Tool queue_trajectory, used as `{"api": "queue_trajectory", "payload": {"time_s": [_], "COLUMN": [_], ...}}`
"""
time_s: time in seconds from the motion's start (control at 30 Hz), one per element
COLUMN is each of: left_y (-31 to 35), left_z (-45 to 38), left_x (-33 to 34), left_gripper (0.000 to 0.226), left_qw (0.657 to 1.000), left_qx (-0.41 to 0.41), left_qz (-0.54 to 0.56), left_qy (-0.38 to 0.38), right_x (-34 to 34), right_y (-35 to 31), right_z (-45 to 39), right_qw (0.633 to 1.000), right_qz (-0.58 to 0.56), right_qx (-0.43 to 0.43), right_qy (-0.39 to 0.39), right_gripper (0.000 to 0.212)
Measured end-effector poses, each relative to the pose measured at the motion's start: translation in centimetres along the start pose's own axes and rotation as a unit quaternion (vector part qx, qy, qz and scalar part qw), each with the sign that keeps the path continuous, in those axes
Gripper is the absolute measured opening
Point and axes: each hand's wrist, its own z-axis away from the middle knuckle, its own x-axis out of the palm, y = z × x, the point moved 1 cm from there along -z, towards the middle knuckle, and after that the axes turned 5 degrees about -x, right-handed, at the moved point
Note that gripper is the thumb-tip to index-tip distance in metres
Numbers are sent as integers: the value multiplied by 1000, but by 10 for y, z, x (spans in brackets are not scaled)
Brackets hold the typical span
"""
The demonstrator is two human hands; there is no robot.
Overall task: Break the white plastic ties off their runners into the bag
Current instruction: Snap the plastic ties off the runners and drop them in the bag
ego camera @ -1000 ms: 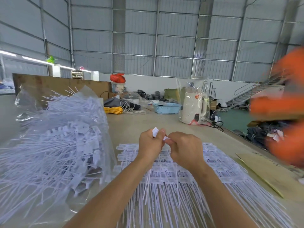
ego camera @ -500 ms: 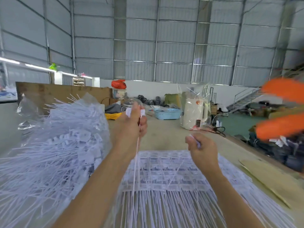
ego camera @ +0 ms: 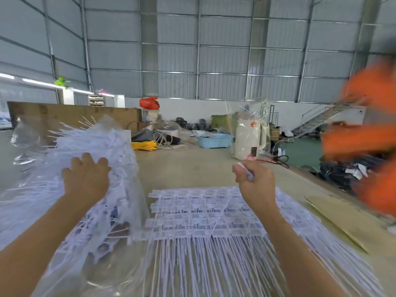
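A clear plastic bag [ego camera: 128, 189] stuffed with loose white ties [ego camera: 38, 200] stands at the left of the table. My left hand [ego camera: 85, 179] lies on top of the pile at the bag's mouth, palm down, fingertips hidden behind the knuckles, no tie visible in it. My right hand [ego camera: 255, 185] is raised above the table, curled round a short white runner piece [ego camera: 246, 172]. Below and between my arms a flat stack of white ties on their runners [ego camera: 203, 215] is spread out, tails pointing towards me.
A blurred person in orange [ego camera: 368, 146] moves at the right edge. Farther back on the table stand a white appliance wrapped in plastic [ego camera: 248, 138], a blue basket [ego camera: 214, 140], yellow cable [ego camera: 143, 145] and a wooden board [ego camera: 70, 114]. Cardboard [ego camera: 342, 221] lies at the right.
My hands have parted. The left hand, which held a strip of ties up in the air, swung left onto the pile in the bag. The right hand stayed raised with its white piece.
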Motion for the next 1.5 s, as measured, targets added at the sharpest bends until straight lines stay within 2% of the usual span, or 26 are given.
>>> {"api": "queue_trajectory", "payload": {"time_s": [0.07, 0.13, 0.2, 0.27, 0.3, 0.37, 0.43, 0.47, 0.57, 0.67, 0.73, 0.8, 0.83, 0.93, 0.97, 1.0, 1.1, 1.2, 1.3, 1.43, 1.5], "left_y": [5, 7, 11, 23, 32, 52, 78, 93, 137, 168, 178, 181, 181, 179, 179, 179, 178, 175, 174, 174, 174], "left_z": [1, -1, -1, 7, 13, 28, 48, 57, 77, 83, 85, 89, 92, 99, 100, 101, 102, 100, 98, 101, 104], "left_x": [8, 10, 0, -22, -36, -63, -83, -90, -86, -61, -41, -24, -18, -10, -10, -10, -8, -4, -4, -6, -8], "left_gripper": [38, 51, 65, 69, 66, 49, 32, 27, 18, 9, 14, 21, 26, 45, 48, 48, 37, 32, 31, 28, 30], "left_qw": [999, 999, 999, 999, 998, 978, 928, 900, 839, 805, 794, 783, 755, 629, 611, 606, 641, 641, 649, 629, 640], "left_qx": [13, 7, -16, -31, -23, 30, 122, 165, 221, 189, 162, 145, 129, 64, 49, 39, 40, 23, 7, 19, 34], "left_qz": [31, 41, 12, -16, 14, 145, 295, 362, 494, 552, 561, 567, 596, 700, 711, 713, 695, 707, 712, 718, 706], "left_qy": [14, -7, -26, 6, 49, 145, 191, 180, 57, -105, -169, -210, -241, -332, -345, -350, -323, -298, -267, -297, -301], "right_x": [-1, -1, 0, 1, 2, 0, -5, -8, -21, -34, -38, -32, -26, 3, 13, 20, 26, 25, 24, 22, 20], "right_y": [0, 0, -1, 0, 0, -1, -4, -4, 0, 7, 11, 12, 11, 2, 0, 0, 3, 5, 8, 9, 8], "right_z": [0, 0, 0, -1, -1, -2, -3, -4, -10, -14, -14, -13, -10, 3, 7, 10, 13, 16, 18, 17, 18], "right_qw": [1000, 999, 998, 994, 992, 990, 986, 984, 970, 934, 906, 907, 926, 972, 974, 973, 968, 951, 945, 947, 951], "right_qz": [-12, -30, -60, -89, -94, -118, -157, -173, -234, -309, -364, -367, -335, -207, -177, -154, -129, -180, -136, -97, -101], "right_qx": [-1, 6, 21, 40, 46, 44, 27, 24, 62, 115, 146, 160, 153, 70, 55, 51, 59, 97, 139, 114, 83], "right_qy": [-2, -10, -28, -54, -64, -66, -52, -38, 38, 137, 162, 128, 88, -84, -133, -166, -205, -234, -264, -284, -279], "right_gripper": [27, 27, 21, 18, 20, 16, 7, 10, 10, 8, 10, 12, 12, 13, 13, 13, 8, 10, 4, 29, 35]}}
